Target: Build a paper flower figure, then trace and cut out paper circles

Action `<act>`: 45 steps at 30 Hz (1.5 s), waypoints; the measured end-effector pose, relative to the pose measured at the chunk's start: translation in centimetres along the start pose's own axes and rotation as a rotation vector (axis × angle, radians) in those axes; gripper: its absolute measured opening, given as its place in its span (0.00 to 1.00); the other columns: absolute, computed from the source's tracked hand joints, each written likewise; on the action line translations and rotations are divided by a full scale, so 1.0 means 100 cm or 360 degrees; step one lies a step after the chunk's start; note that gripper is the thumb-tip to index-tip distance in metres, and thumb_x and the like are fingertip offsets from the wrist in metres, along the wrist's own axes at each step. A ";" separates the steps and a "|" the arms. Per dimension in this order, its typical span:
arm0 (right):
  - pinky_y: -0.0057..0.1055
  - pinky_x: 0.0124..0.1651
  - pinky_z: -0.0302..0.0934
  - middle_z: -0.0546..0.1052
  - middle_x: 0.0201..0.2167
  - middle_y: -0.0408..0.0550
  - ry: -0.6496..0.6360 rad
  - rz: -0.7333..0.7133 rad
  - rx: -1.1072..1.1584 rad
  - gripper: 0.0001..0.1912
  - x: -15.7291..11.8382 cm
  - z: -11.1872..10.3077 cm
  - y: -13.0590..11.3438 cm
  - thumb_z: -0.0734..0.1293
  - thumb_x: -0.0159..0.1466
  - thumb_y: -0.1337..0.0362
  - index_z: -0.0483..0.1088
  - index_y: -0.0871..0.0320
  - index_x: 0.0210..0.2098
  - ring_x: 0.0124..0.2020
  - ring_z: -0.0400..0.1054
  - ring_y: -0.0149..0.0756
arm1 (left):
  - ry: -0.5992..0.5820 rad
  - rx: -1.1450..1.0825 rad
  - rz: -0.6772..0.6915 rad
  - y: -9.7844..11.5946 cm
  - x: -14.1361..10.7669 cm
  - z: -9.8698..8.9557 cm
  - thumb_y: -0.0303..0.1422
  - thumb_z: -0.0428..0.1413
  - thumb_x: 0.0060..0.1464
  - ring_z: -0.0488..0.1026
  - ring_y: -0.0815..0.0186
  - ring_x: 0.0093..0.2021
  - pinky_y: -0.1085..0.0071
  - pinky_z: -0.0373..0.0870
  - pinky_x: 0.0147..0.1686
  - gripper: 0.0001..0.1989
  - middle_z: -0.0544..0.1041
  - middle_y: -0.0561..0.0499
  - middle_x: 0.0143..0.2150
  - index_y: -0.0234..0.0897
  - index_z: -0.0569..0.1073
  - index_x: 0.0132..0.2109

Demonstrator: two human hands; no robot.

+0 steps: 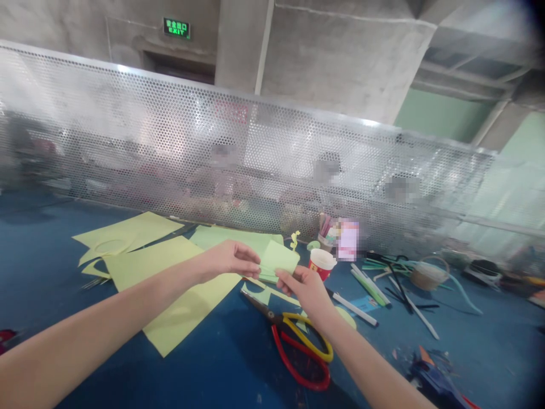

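A small piece of light green paper (281,257), with a fold along its lower edge, is held up between my two hands above the blue table. My left hand (236,258) pinches its left end with thumb and fingers. At its lower right, my right hand (304,287) grips it between thumb and fingertips. Below the hands lie scissors (304,346) with one red and one yellow handle, blades pointing up and left. Large yellow-green paper sheets (170,289) spread out under and left of my left hand, some with cut-out curves.
A red and white paper cup (322,262) stands just beyond my right hand. Markers (355,309) and pipe cleaners (395,272) lie to the right, near a small basket (429,274). A perforated metal screen (170,136) borders the table's far side, with blurred people behind it.
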State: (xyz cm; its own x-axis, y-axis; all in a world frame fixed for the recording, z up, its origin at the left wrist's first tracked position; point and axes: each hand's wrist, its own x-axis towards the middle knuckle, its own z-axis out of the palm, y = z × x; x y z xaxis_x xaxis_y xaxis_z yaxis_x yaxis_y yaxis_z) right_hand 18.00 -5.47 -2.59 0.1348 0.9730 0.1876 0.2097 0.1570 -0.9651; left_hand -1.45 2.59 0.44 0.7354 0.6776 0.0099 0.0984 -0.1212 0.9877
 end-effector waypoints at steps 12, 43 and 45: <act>0.27 0.26 0.59 0.74 0.20 0.45 0.0043 -0.0021 0.0082 0.17 0.003 -0.002 -0.003 0.70 0.50 0.51 0.70 0.60 0.24 0.21 0.63 0.29 | 0.0027 -0.0063 -0.0051 -0.013 0.005 0.007 0.38 0.65 0.40 0.78 0.59 0.37 0.64 0.71 0.41 0.20 0.80 0.44 0.32 0.33 0.71 0.39; 0.26 0.23 0.57 0.73 0.17 0.44 -0.0075 -0.0049 -0.0061 0.18 0.000 -0.002 -0.005 0.68 0.52 0.50 0.69 0.60 0.20 0.18 0.62 0.29 | -0.0114 0.0241 0.0092 -0.012 0.003 0.014 0.37 0.64 0.40 0.74 0.66 0.30 0.72 0.69 0.32 0.16 0.78 0.49 0.32 0.34 0.74 0.37; 0.26 0.22 0.57 0.72 0.16 0.43 -0.0095 -0.0042 -0.0065 0.17 -0.002 0.000 -0.006 0.68 0.52 0.51 0.68 0.60 0.20 0.17 0.61 0.29 | -0.0045 0.0260 0.0129 -0.015 0.005 0.015 0.36 0.64 0.40 0.73 0.66 0.30 0.74 0.66 0.29 0.16 0.78 0.50 0.33 0.35 0.74 0.37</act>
State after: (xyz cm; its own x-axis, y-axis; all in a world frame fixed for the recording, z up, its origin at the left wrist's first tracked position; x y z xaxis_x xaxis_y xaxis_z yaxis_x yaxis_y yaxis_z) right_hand 17.85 -5.79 -2.01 0.0710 0.9771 0.2004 0.2521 0.1768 -0.9514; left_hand -0.26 1.99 -1.24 0.7636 0.6405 0.0817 0.1440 -0.2923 0.9454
